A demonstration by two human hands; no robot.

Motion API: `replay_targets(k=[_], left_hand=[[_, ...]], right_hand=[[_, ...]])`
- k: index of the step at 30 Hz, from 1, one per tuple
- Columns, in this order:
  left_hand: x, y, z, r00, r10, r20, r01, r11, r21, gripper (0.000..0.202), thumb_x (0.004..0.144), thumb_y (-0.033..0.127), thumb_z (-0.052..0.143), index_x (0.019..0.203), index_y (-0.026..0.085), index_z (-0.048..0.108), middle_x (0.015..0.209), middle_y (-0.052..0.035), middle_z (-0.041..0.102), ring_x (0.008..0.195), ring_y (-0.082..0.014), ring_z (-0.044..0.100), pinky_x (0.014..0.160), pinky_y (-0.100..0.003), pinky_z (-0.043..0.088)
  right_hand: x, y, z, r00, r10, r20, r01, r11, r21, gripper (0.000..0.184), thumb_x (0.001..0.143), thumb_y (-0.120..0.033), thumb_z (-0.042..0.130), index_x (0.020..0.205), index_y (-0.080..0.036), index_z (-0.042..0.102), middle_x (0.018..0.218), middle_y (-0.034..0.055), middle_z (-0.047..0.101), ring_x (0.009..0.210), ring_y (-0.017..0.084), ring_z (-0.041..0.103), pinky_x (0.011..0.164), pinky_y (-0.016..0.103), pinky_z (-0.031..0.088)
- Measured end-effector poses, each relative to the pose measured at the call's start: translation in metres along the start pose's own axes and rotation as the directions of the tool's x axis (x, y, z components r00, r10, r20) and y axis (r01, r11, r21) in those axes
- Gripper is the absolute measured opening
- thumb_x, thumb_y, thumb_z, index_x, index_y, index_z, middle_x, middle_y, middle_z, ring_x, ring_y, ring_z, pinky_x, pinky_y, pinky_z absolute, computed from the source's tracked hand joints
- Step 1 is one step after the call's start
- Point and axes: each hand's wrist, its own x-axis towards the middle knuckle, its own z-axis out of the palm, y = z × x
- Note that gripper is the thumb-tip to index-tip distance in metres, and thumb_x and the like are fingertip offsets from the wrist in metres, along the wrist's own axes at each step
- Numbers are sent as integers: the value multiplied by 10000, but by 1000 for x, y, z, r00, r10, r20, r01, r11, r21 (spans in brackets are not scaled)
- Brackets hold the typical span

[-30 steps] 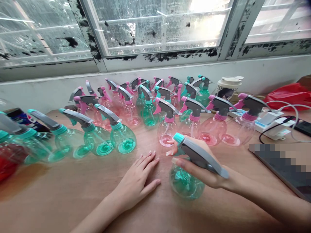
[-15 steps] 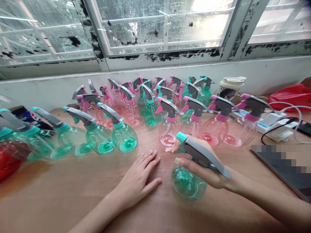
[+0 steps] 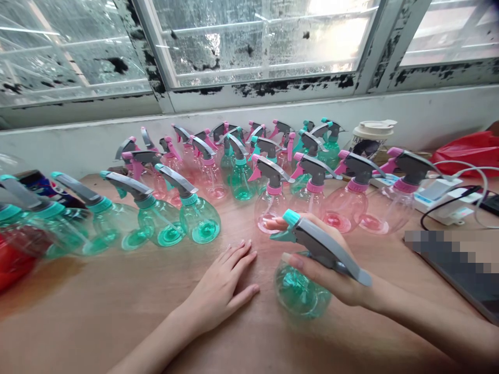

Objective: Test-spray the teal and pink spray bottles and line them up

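My right hand (image 3: 331,267) is wrapped round the grey-and-teal trigger head of a green spray bottle (image 3: 300,291) that stands on the wooden table (image 3: 97,311); the thumb rests on the bottle's shoulder. My left hand (image 3: 220,291) lies flat on the table just left of that bottle, fingers stretched out, holding nothing. Beyond both hands stand several pink spray bottles (image 3: 271,208) and several green spray bottles (image 3: 197,221), in rows that reach back to the wall.
A lidded cup (image 3: 368,137) stands at the back right, beside a white power strip with cables (image 3: 436,200) and a red bag (image 3: 465,148). A dark flat device (image 3: 463,275) lies at the right edge. Something red (image 3: 11,259) sits at the far left.
The right hand's fingers have shifted on the trigger head, which now sits a little higher. The left hand has stayed flat.
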Motion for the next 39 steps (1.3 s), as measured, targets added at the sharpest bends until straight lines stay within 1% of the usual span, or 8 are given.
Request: replay_targets(k=[5,12,16,20,26,30,35,39], left_hand=[[0,1,-1,1000,-4,11,4,1000,14,526,1001,441,500,1458,212,379,1566,-111,323,1436,-291,295,1154,-502,285],[0,1,-1,1000,-3,16,2,999,37,518,1001,453,493,1432,174,425,1563,-123,325,1440,-288,286,1159,-489,279],[0,1,1,1000,-4,13,4,999,41,519,1002,457,492,1440,188,417,1563,-113,328,1439,-284,287,1163,-485,272],[1,0,1,1000,-1,20,0,999,48,534,1004,456,487,1455,183,399,1568,-117,316,1444,-285,276,1162,-498,267],[1,-1,1,1000,5,22,-6,998,64,542,1006,462,479,1458,174,398,1570,-122,308,1448,-279,267,1163,-495,269],[1,0,1,1000,7,26,-9,997,75,545,1007,463,476,1456,161,403,1568,-128,311,1447,-277,269,1162,-493,273],[0,1,2,1000,7,19,-9,998,70,533,1004,455,488,1443,159,424,1565,-132,316,1445,-278,273,1166,-472,267],[1,1,3,1000,14,24,-16,997,70,534,1005,465,483,1448,172,423,1566,-126,317,1443,-279,280,1168,-473,263]], right_hand=[[-1,2,1,1000,23,-2,-23,1000,-8,310,866,-244,628,1165,-249,547,888,51,692,804,220,705,671,341,606],[-1,4,1,1000,-26,6,26,999,21,306,875,-187,614,1170,-229,544,1056,56,680,782,157,695,717,301,592],[-2,4,1,1000,-3,6,2,999,40,284,862,-149,611,1129,-223,552,1020,44,665,835,159,682,672,258,582],[-2,5,1,1000,6,22,-6,1000,21,255,872,-159,594,1109,-241,548,837,4,654,659,149,632,548,249,521],[-3,7,0,999,14,49,-13,1000,-12,231,919,-229,561,1140,-286,524,670,-53,586,513,123,540,545,252,489],[-3,7,0,998,24,58,-23,999,-29,201,926,-255,568,1122,-292,540,680,-48,588,560,127,586,554,236,498],[-1,9,1,1000,-6,24,5,998,57,218,909,-211,600,1096,-307,541,921,-26,622,810,124,681,675,199,531],[1,7,-1,999,-8,34,8,1000,-14,110,898,-216,608,1000,-241,574,883,-12,623,755,116,647,651,194,514]])
